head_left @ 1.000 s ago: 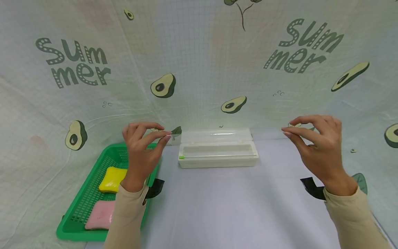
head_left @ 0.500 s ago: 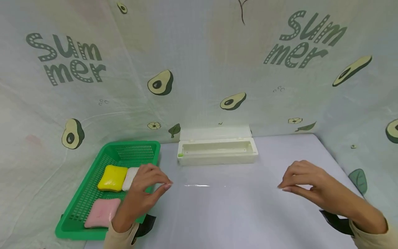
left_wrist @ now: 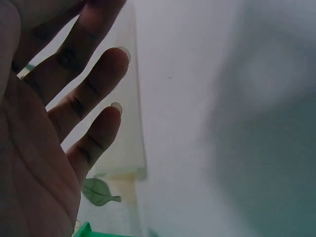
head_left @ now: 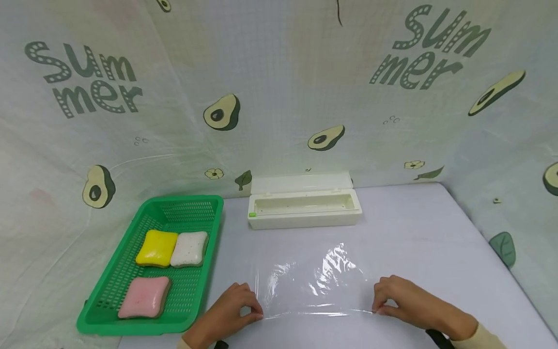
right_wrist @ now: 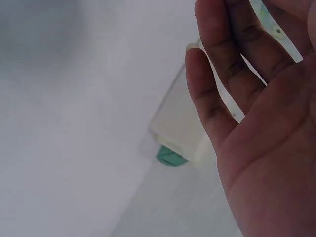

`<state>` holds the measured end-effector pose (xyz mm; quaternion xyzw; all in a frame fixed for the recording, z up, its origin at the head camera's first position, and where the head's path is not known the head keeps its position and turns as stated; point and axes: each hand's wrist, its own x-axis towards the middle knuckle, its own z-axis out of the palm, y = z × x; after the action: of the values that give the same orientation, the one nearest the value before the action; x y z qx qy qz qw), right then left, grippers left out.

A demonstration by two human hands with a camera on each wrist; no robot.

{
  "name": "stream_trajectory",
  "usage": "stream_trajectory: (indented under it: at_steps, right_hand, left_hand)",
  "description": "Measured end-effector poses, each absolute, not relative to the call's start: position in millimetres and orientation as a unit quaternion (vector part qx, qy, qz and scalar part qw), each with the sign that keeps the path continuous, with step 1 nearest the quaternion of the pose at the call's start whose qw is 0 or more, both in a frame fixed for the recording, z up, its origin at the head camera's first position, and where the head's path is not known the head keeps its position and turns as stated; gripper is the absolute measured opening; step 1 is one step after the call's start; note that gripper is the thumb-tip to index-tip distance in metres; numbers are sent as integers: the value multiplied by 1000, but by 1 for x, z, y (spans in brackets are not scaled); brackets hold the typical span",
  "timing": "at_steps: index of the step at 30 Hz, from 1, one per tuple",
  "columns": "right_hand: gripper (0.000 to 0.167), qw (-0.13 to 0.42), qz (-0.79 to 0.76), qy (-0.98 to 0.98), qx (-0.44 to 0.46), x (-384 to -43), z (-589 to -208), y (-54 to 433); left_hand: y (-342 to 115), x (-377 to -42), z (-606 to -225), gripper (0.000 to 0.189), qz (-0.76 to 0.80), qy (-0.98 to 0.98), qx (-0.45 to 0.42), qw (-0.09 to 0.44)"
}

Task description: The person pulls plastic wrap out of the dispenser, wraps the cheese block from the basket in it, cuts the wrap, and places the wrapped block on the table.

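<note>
A sheet of clear cling film (head_left: 314,281) stretches low over the table, catching light in bright wrinkles. My left hand (head_left: 233,310) pinches its near left corner between thumb and fingers. At the near right corner my right hand (head_left: 405,304) pinches it the same way. In the left wrist view the left hand (left_wrist: 74,113) shows its other fingers loosely bent, with the pinching fingertips out of frame. The right hand (right_wrist: 266,128) looks similar in the right wrist view. Beyond the film stands a long white box (head_left: 305,221), lid raised.
On the left stands a green basket (head_left: 111,261). Inside lie a yellow pillow-shaped block (head_left: 157,248), a white speckled one (head_left: 190,248) and a pink one (head_left: 145,297). A printed sheet (head_left: 279,72) hangs behind the pale table (head_left: 405,232).
Both hands have come down and toward the body from up near the box, bringing the film with them. The film now spreads just over the table, and the whole basket shows.
</note>
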<state>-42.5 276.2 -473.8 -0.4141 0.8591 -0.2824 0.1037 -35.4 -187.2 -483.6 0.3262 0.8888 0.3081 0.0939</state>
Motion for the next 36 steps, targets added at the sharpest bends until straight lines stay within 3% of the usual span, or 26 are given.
stream_trajectory:
  at_steps: [10, 20, 24, 31, 36]
  right_hand:
    - [21, 80, -272, 880, -382, -34, -518, 268]
    - [28, -48, -255, 850, -458, -31, -534, 268]
    - [28, -51, -256, 843, -471, -31, -537, 270]
    - [24, 1, -262, 856, -446, -31, -535, 268]
    - [30, -35, -252, 850, -462, -31, -536, 268]
  left_hand:
    - [-180, -35, -518, 13, 200, 916, 328, 112]
    - [-181, -32, -519, 18, 185, 915, 327, 146]
    - [-183, -31, -517, 22, 178, 914, 328, 155]
    - [-187, -29, -498, 33, 170, 916, 325, 162]
    - [-191, -31, -473, 38, 163, 924, 311, 151]
